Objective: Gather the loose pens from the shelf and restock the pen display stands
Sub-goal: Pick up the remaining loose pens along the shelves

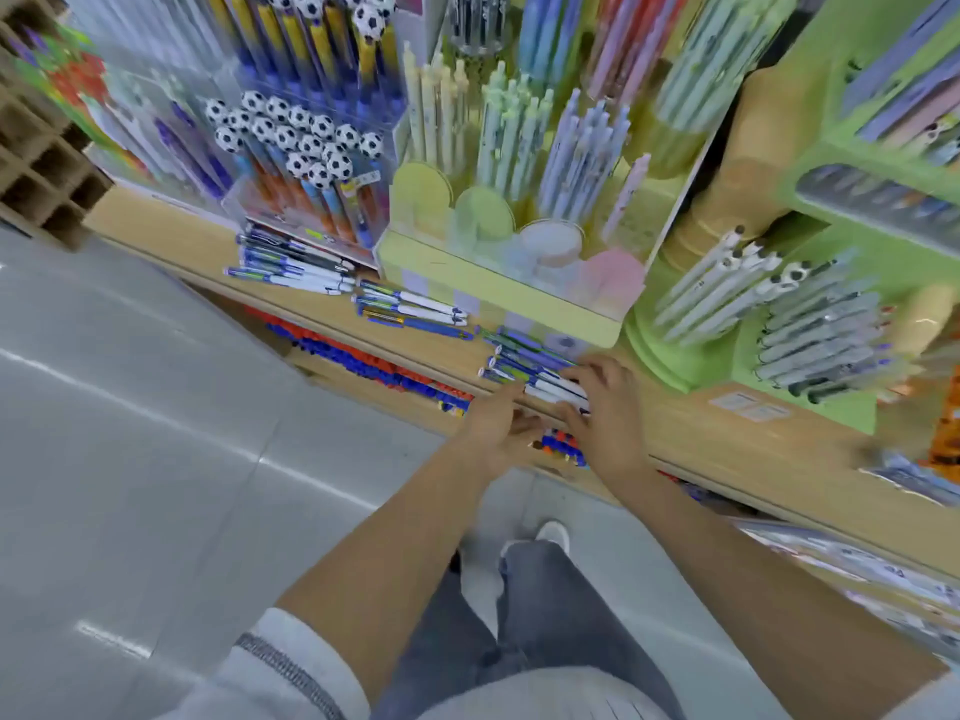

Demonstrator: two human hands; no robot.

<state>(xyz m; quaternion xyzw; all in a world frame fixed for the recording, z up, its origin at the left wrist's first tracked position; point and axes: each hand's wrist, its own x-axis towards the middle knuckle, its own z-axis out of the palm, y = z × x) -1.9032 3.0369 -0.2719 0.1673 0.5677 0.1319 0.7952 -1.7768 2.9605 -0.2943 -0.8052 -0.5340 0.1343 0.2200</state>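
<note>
We see loose pens in white and blue, some with green or yellow ends, lying on a tan shelf. The ball pens have black-and-white football tops over orange and blue barrels. The yellow stand is pale, with green, blue and pink discs. The green stand is lime. The floor is grey.

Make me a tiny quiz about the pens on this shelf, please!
1. True or false: the football-topped pens stand left of the pastel stand.
2. How many piles of loose pens lie on the wooden shelf? A two, B three, C five.
3. Fill in: the right hand rests on the ____ pile.
Key: 1 true; 2 B; 3 rightmost pile.
</note>
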